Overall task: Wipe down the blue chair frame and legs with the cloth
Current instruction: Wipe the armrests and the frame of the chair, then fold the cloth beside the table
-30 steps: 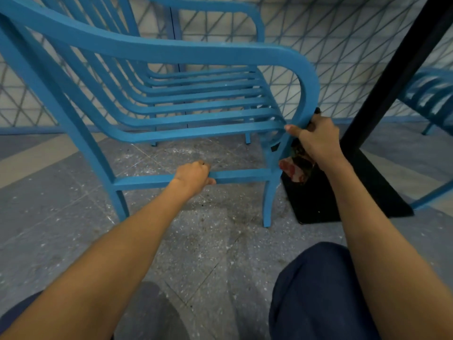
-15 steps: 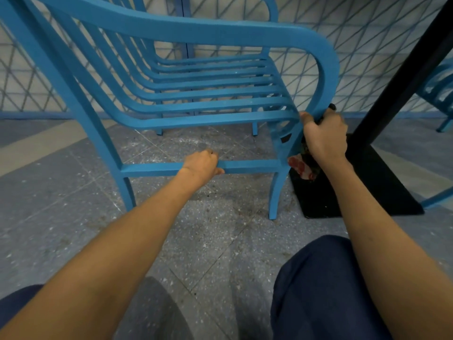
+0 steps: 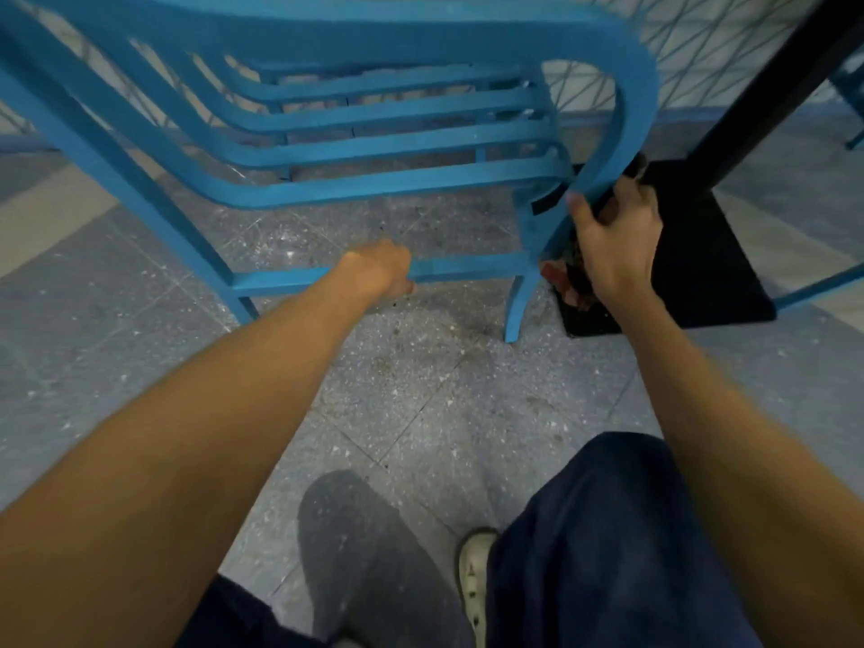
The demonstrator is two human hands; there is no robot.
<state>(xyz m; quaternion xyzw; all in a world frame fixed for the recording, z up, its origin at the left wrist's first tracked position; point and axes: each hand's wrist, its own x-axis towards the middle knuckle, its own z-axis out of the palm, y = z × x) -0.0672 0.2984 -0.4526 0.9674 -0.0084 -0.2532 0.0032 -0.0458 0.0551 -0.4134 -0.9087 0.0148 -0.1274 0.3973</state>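
Observation:
The blue slatted chair [image 3: 374, 147] stands in front of me on the floor. My left hand [image 3: 381, 271] grips the low side rail [image 3: 472, 268] between the two near legs. My right hand [image 3: 612, 245] is wrapped round the front upright where the armrest curves down. A dark cloth with red patches [image 3: 563, 280] is bunched under that hand against the leg. Most of the cloth is hidden by my palm.
A black table post [image 3: 766, 86] rises from a flat black base [image 3: 701, 273] right beside the chair's front leg. Speckled grey floor tiles [image 3: 421, 390] lie before me. My knee [image 3: 608, 530] and shoe [image 3: 472, 577] are at the bottom. A mesh-patterned wall stands behind.
My view has moved closer and tilted down, so the chair looms larger. Both hands keep their hold; the right hand with the cloth sits slightly lower on the upright.

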